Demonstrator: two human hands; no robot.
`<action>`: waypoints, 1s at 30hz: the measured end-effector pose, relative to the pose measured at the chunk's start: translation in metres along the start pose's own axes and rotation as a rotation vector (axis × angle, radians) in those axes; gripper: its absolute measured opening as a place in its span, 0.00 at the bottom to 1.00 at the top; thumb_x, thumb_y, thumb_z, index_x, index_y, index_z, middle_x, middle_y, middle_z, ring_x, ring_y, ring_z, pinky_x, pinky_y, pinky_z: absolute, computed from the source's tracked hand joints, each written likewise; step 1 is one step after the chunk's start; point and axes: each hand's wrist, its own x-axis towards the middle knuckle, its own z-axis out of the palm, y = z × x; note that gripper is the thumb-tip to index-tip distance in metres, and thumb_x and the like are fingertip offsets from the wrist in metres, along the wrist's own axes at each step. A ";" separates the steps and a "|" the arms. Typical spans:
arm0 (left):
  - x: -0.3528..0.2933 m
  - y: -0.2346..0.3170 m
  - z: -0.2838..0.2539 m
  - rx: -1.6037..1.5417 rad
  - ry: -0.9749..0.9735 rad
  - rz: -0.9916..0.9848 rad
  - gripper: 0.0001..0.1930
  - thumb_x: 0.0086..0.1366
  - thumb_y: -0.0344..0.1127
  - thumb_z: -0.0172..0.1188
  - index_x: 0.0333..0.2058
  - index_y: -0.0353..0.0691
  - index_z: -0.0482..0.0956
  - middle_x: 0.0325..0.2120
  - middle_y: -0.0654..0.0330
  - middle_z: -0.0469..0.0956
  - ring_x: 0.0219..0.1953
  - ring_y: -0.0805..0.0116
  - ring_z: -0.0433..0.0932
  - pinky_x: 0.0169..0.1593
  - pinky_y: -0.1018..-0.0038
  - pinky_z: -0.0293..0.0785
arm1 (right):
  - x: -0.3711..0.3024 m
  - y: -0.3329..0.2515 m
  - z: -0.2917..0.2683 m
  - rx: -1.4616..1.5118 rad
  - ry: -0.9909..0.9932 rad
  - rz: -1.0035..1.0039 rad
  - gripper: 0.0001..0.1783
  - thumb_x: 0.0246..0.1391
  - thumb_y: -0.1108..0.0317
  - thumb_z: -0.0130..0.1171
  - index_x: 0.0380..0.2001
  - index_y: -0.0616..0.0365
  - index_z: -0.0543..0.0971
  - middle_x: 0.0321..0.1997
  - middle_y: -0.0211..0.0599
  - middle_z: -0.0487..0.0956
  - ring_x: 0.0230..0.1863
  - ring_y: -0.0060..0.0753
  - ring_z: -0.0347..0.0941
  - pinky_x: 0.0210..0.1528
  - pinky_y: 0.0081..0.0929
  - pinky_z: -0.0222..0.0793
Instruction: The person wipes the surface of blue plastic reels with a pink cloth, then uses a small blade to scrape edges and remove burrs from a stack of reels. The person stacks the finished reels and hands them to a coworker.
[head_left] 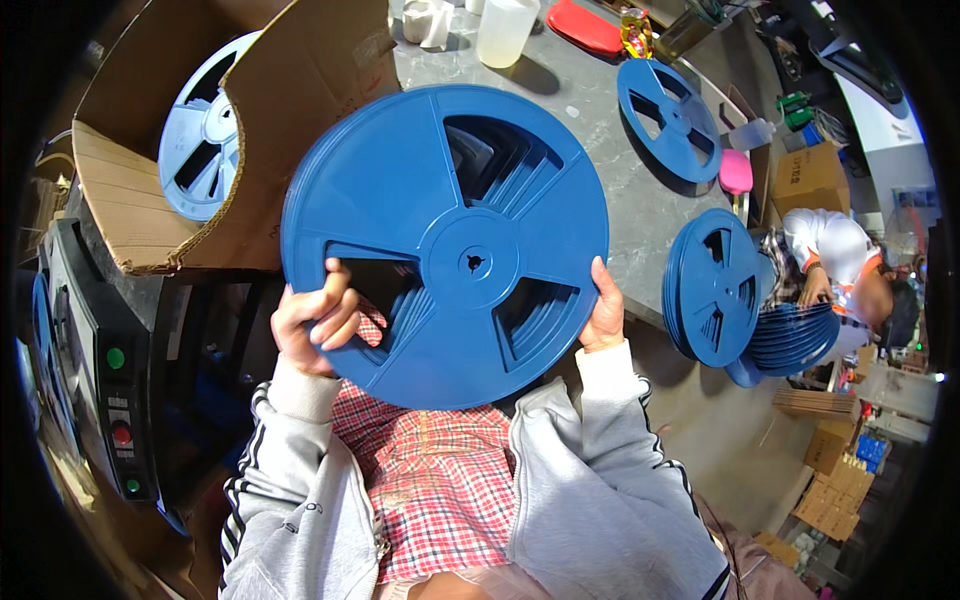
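A stack of several blue plastic reels point(380, 165) is held up in front of my body, its round face toward me. The layered edges of the reels behind show through the three cut-out windows. My left hand point(315, 322) grips the lower left rim, its fingers curled at the left window. On the right rim, my right hand point(604, 308) is closed round the edge, its thumb on the front side and the other fingers mostly hidden behind. A cardboard box point(310, 90) stands open at the upper left, with a lighter blue reel point(205, 125) inside.
On the grey table point(590, 125) stand a clear plastic cup point(507, 32), a red pouch point(583, 27) and another blue reel point(670, 120). More stacked reels point(712, 290) are at the right, near a bent-over person point(830, 245). A black machine with buttons point(105, 370) is at the left.
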 end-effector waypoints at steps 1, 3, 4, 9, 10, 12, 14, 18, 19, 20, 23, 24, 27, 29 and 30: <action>0.002 -0.005 -0.014 -0.062 0.020 0.000 0.17 0.64 0.24 0.52 0.51 0.27 0.66 0.22 0.62 0.65 0.15 0.76 0.64 0.18 0.80 0.65 | 0.003 0.001 -0.001 -0.051 0.016 -0.008 0.35 0.63 0.52 0.57 0.68 0.55 0.63 0.65 0.39 0.70 0.65 0.39 0.66 0.67 0.40 0.61; 0.006 -0.015 -0.028 -0.121 0.046 0.023 0.15 0.63 0.24 0.53 0.48 0.27 0.68 0.21 0.62 0.66 0.14 0.77 0.63 0.17 0.80 0.65 | 0.009 0.007 -0.008 0.016 0.011 0.012 0.35 0.63 0.53 0.57 0.68 0.56 0.62 0.65 0.39 0.70 0.64 0.38 0.67 0.66 0.39 0.62; 0.005 -0.016 -0.032 -0.145 0.062 0.018 0.14 0.63 0.24 0.53 0.47 0.28 0.68 0.21 0.62 0.65 0.14 0.77 0.63 0.18 0.80 0.65 | 0.009 0.010 -0.010 0.048 0.014 0.025 0.35 0.63 0.54 0.57 0.68 0.56 0.61 0.64 0.39 0.70 0.63 0.38 0.67 0.66 0.39 0.63; 0.000 -0.013 -0.062 -0.153 0.092 -0.011 0.12 0.64 0.24 0.52 0.47 0.29 0.69 0.21 0.63 0.65 0.14 0.77 0.63 0.18 0.80 0.64 | 0.010 0.025 -0.006 -0.072 -0.003 0.049 0.31 0.66 0.53 0.53 0.65 0.59 0.64 0.63 0.40 0.72 0.62 0.36 0.69 0.65 0.35 0.64; 0.000 -0.014 -0.069 -0.155 0.072 -0.023 0.12 0.65 0.26 0.52 0.46 0.29 0.70 0.20 0.63 0.64 0.14 0.78 0.62 0.18 0.81 0.64 | 0.013 0.029 -0.012 -0.065 0.001 0.048 0.31 0.67 0.51 0.51 0.65 0.60 0.65 0.63 0.40 0.72 0.62 0.37 0.69 0.65 0.36 0.64; -0.002 -0.013 -0.082 -0.118 0.088 -0.030 0.10 0.67 0.28 0.52 0.45 0.30 0.72 0.20 0.64 0.64 0.14 0.78 0.62 0.18 0.81 0.63 | 0.017 0.033 -0.018 -0.076 0.043 0.060 0.32 0.69 0.49 0.48 0.64 0.63 0.66 0.62 0.41 0.73 0.61 0.36 0.70 0.64 0.34 0.65; -0.002 -0.012 -0.088 -0.115 0.134 -0.034 0.09 0.68 0.30 0.51 0.43 0.31 0.72 0.20 0.65 0.63 0.14 0.78 0.61 0.17 0.81 0.62 | 0.028 0.040 -0.023 -0.112 0.085 0.057 0.29 0.69 0.51 0.48 0.63 0.63 0.67 0.61 0.39 0.73 0.60 0.33 0.70 0.63 0.31 0.65; 0.015 -0.019 -0.083 -0.092 0.133 -0.026 0.08 0.68 0.29 0.50 0.42 0.32 0.73 0.19 0.65 0.62 0.13 0.78 0.60 0.16 0.81 0.61 | 0.051 0.026 -0.015 -0.127 0.142 0.049 0.28 0.69 0.53 0.49 0.62 0.64 0.68 0.59 0.41 0.74 0.59 0.33 0.71 0.62 0.30 0.66; 0.024 -0.022 -0.082 -0.075 0.118 -0.024 0.08 0.68 0.28 0.50 0.42 0.32 0.73 0.19 0.65 0.62 0.13 0.78 0.60 0.16 0.81 0.61 | 0.059 0.022 -0.017 -0.111 0.158 0.053 0.28 0.69 0.53 0.49 0.62 0.64 0.68 0.59 0.42 0.74 0.59 0.33 0.71 0.62 0.31 0.66; 0.035 -0.025 -0.085 -0.059 0.110 -0.025 0.08 0.68 0.28 0.51 0.42 0.32 0.73 0.19 0.65 0.62 0.13 0.78 0.59 0.16 0.81 0.61 | 0.065 0.017 -0.019 -0.081 0.117 0.076 0.31 0.68 0.49 0.49 0.62 0.65 0.68 0.60 0.44 0.74 0.60 0.36 0.71 0.62 0.33 0.67; 0.069 -0.035 -0.099 -0.087 0.062 -0.040 0.07 0.67 0.27 0.50 0.42 0.32 0.73 0.18 0.65 0.62 0.13 0.78 0.59 0.17 0.80 0.60 | 0.089 0.007 -0.033 -0.080 0.133 0.093 0.35 0.67 0.42 0.47 0.62 0.62 0.69 0.61 0.44 0.74 0.60 0.38 0.71 0.63 0.37 0.66; 0.080 -0.042 -0.105 -0.102 0.028 -0.038 0.07 0.68 0.26 0.50 0.42 0.32 0.73 0.18 0.66 0.62 0.13 0.78 0.59 0.18 0.80 0.59 | 0.093 -0.001 -0.032 -0.097 0.161 0.092 0.38 0.66 0.38 0.46 0.62 0.62 0.69 0.61 0.44 0.73 0.60 0.41 0.70 0.63 0.39 0.66; 0.112 -0.050 -0.123 -0.116 -0.007 -0.050 0.07 0.68 0.27 0.50 0.42 0.32 0.73 0.18 0.66 0.61 0.14 0.77 0.58 0.17 0.79 0.58 | 0.121 -0.019 -0.043 -0.072 0.092 0.074 0.38 0.65 0.37 0.46 0.62 0.62 0.69 0.62 0.44 0.73 0.59 0.41 0.71 0.63 0.39 0.66; 0.136 -0.059 -0.126 -0.090 -0.018 -0.045 0.07 0.67 0.28 0.51 0.40 0.33 0.74 0.17 0.66 0.61 0.14 0.77 0.59 0.19 0.78 0.59 | 0.139 -0.028 -0.056 -0.121 0.193 0.002 0.38 0.65 0.39 0.49 0.61 0.65 0.69 0.60 0.45 0.74 0.58 0.40 0.72 0.62 0.37 0.67; 0.145 -0.061 -0.131 -0.081 0.005 -0.036 0.07 0.67 0.29 0.52 0.40 0.34 0.75 0.17 0.66 0.62 0.15 0.76 0.60 0.20 0.78 0.60 | 0.144 -0.033 -0.056 -0.218 0.206 -0.015 0.37 0.65 0.41 0.50 0.60 0.65 0.70 0.59 0.44 0.75 0.57 0.40 0.73 0.61 0.36 0.67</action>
